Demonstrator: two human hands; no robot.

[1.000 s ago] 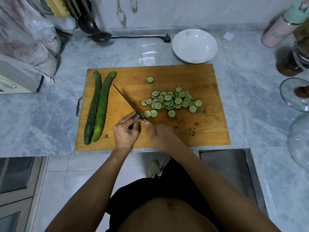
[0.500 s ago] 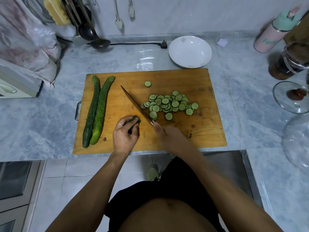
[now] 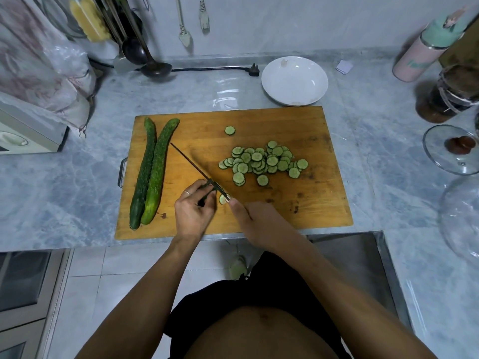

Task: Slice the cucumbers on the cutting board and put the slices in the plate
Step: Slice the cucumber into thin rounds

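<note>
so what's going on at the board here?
A person is slicing cucumber on the wooden cutting board. The left hand pinches a short cucumber stub while the right hand holds the knife, blade on the stub. A pile of slices lies on the board; two whole cucumbers wait at its left edge. The white plate behind holds no slices yet.
</note>
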